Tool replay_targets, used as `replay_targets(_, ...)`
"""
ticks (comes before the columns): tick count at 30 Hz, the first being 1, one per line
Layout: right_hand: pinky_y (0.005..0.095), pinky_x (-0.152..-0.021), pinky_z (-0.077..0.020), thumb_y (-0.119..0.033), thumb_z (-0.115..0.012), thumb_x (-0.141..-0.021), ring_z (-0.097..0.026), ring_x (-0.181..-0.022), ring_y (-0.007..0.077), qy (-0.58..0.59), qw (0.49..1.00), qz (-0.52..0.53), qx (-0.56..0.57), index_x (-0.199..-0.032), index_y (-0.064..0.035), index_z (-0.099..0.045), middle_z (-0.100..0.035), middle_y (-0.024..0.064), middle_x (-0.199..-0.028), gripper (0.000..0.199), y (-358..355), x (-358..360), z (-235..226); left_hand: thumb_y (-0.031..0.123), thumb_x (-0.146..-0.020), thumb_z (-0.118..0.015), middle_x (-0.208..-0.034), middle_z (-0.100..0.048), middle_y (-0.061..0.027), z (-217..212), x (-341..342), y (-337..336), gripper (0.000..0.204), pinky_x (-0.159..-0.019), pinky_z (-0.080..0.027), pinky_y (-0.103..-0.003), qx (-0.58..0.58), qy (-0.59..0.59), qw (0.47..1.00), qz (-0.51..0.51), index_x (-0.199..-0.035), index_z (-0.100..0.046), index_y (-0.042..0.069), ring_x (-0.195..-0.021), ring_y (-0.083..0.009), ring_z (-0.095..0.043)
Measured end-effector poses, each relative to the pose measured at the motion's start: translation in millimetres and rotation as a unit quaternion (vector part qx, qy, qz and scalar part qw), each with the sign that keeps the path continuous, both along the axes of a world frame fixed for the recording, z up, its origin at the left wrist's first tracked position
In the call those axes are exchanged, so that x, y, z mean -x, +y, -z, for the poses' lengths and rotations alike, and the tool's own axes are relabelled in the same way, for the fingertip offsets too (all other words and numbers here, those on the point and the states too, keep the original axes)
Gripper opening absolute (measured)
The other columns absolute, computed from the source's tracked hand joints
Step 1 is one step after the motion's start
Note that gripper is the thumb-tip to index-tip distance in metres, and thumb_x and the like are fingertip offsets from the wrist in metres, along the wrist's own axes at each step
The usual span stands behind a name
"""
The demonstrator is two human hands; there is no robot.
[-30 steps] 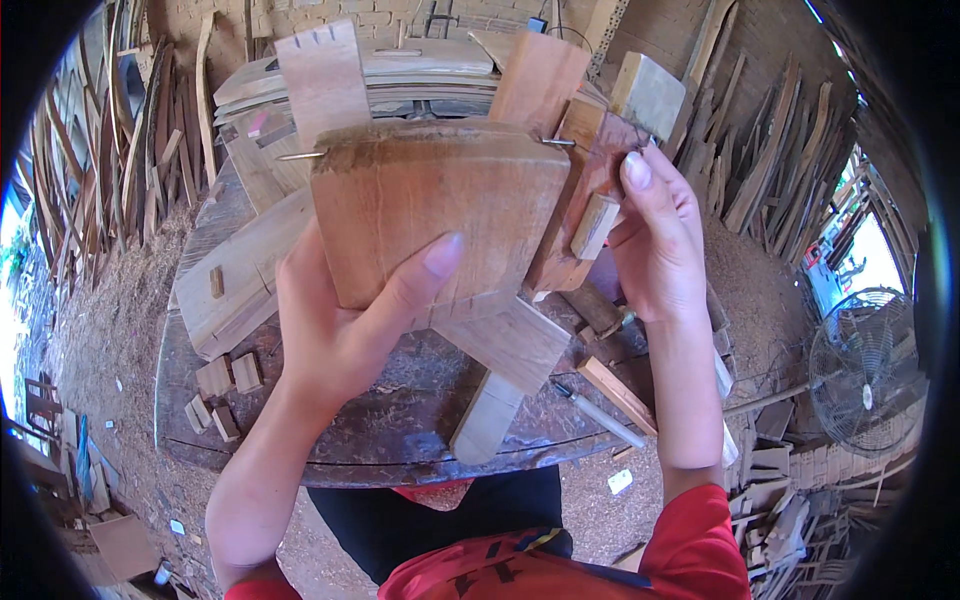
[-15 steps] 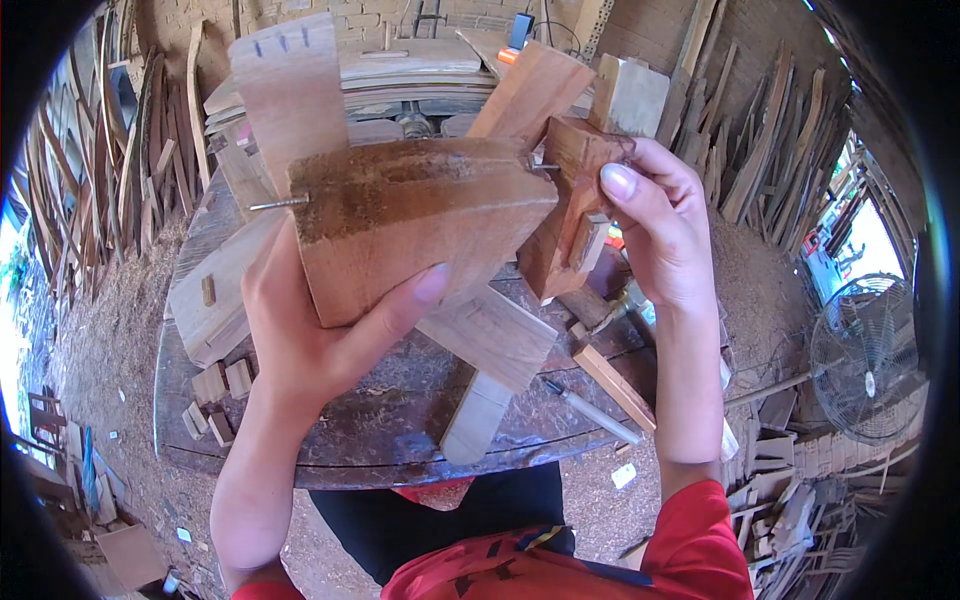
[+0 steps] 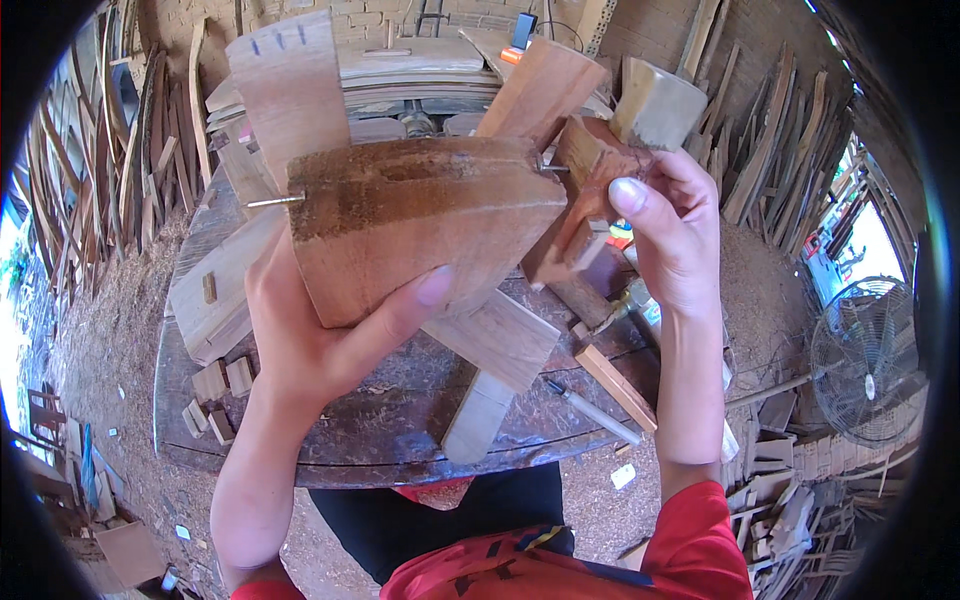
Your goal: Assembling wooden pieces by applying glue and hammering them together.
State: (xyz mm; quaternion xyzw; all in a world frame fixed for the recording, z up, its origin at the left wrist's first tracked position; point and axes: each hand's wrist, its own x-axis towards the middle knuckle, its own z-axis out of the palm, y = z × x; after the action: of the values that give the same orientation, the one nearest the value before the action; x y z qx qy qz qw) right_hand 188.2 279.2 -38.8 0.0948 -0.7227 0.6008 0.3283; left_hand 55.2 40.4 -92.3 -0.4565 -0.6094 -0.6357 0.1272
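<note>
My left hand grips a thick, curved wooden block from below and the left, its thumb across the near face. The block's upper face is darker, with a shallow slot in it. A thin metal nail sticks out of its left end, and another short metal pin shows at its right end. My right hand is closed on a reddish-brown wooden piece with a small wooden wedge set in it, close beside the block. Some of its fingers are hidden behind that piece.
Beneath my hands stands a dark worn table. Crossed boards, small wooden blocks, a chisel-like tool and a wooden strip lie on it. A fan stands at right; timber leans against the walls.
My right hand has moved slightly right with its wooden piece, which has turned a little; a pale block behind it has shifted right and tilted too. My left hand barely moves.
</note>
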Motion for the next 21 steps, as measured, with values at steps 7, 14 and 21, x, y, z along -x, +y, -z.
replay_targets(7,0.0313,-0.094,-0.0558,-0.001,-0.078,-0.086,-0.069,-0.105,0.0168,0.037,0.999,-0.014,-0.017,-0.129,0.0050,-0.063,-0.071,0.0126,-0.119,0.046,4,0,3,0.024,-0.078,-0.087,-0.104,-0.074,-0.0137,1,0,-4,0.049,-0.085,-0.055,-0.035,0.004,-0.021,1.000,0.007,-0.115,-0.070,-0.003,-0.093,-0.0211,-0.070)
replay_targets(14,0.0339,-0.094,-0.0574,0.001,-0.077,-0.086,-0.069,-0.110,0.0207,0.061,0.998,-0.015,-0.019,-0.131,0.0049,-0.061,-0.071,0.0138,-0.120,0.048,1,5,9,0.025,-0.078,-0.087,-0.101,-0.075,-0.0132,1,0,-2,0.050,-0.083,-0.056,-0.035,0.008,-0.014,1.000,-0.001,-0.115,-0.070,-0.003,-0.090,-0.0204,-0.072)
replay_targets(21,0.0378,-0.096,-0.0589,0.008,-0.076,-0.084,-0.071,-0.108,0.0234,0.055,0.997,-0.047,0.010,-0.132,0.0061,-0.059,-0.071,0.0163,-0.120,0.051,1,-1,4,0.025,-0.078,-0.087,-0.101,-0.076,-0.0137,0,1,-3,0.048,-0.083,-0.056,-0.035,0.001,-0.017,1.000,0.022,-0.113,-0.070,-0.004,-0.089,-0.0200,-0.072)
